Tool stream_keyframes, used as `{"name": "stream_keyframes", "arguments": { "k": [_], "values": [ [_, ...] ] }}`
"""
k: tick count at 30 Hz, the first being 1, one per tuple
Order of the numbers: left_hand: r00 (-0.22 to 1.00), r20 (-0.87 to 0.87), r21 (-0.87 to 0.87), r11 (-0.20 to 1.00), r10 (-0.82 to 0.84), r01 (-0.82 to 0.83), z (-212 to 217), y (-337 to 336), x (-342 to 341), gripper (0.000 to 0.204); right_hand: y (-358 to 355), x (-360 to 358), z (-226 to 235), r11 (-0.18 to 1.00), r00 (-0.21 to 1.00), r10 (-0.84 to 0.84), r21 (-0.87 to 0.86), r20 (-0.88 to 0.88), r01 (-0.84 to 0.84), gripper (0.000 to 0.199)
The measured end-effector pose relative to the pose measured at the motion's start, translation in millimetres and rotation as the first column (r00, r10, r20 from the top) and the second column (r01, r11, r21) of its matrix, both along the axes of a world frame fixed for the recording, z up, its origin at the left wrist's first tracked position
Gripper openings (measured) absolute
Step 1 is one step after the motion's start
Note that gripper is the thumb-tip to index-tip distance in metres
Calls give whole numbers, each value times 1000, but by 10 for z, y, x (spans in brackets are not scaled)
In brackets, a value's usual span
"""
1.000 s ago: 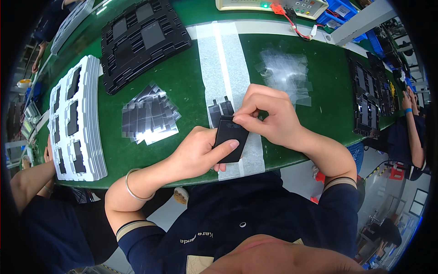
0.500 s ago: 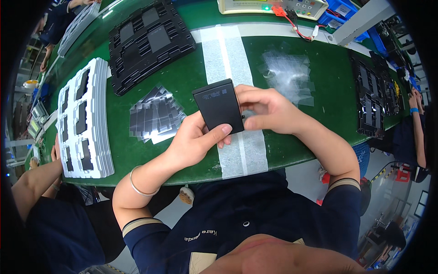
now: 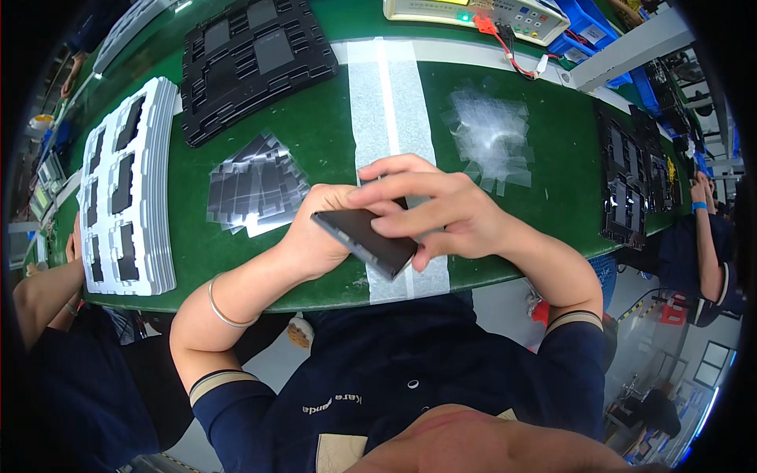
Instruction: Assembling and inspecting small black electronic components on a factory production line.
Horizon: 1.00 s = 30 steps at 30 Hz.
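A flat black rectangular battery (image 3: 364, 236) is tilted above the table edge, one long narrow side turned toward me. My left hand (image 3: 311, 244) grips its left end, most of the fingers hidden behind it. Over the top and right end lies my right hand (image 3: 457, 206), its fingers bent across the battery's face and the thumb at the right corner. Left of my hands a fanned pile of glossy clear and dark film sheets (image 3: 256, 185) lies on the green table (image 3: 323, 150). To the right is a loose pile of transparent film pieces (image 3: 490, 134).
A stack of white trays (image 3: 162, 181) with dark flat pieces stands at left. Behind it sits a black tray stack (image 3: 260, 71); more black trays (image 3: 623, 177) are at right. A tester with red leads (image 3: 481, 16) stands at the back. Co-workers' arms (image 3: 49, 288) show at both sides.
The battery has tipped from its broad face showing to its narrow side facing me, and it sits lower. My right hand has moved left, from the battery's edge to over its face.
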<state>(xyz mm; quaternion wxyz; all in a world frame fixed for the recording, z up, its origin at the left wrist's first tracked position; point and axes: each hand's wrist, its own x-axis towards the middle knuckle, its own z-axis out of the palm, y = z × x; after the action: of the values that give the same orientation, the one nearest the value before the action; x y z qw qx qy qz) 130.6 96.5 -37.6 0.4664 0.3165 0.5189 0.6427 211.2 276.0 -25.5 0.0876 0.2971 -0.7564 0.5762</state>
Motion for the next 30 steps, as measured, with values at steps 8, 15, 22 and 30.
{"name": "stream_keyframes", "arguments": {
  "k": [8,15,22,30],
  "values": [
    [982,151,32,994,-111,108,-9,16,-19,11,-24,64,71,992,991,19,127,-134,-2,45],
    [981,72,-19,983,-178,180,37,23,7,19,5,101,94,984,959,6,174,-283,45,37],
    [955,234,-81,975,-184,207,61,9,-113,32,95,190,145,972,956,-62,199,-288,123,43],
    [290,-956,-34,999,-38,19,19,-90,-145,38,668,384,13,650,913,-334,643,-236,404,43]
  ]
}}
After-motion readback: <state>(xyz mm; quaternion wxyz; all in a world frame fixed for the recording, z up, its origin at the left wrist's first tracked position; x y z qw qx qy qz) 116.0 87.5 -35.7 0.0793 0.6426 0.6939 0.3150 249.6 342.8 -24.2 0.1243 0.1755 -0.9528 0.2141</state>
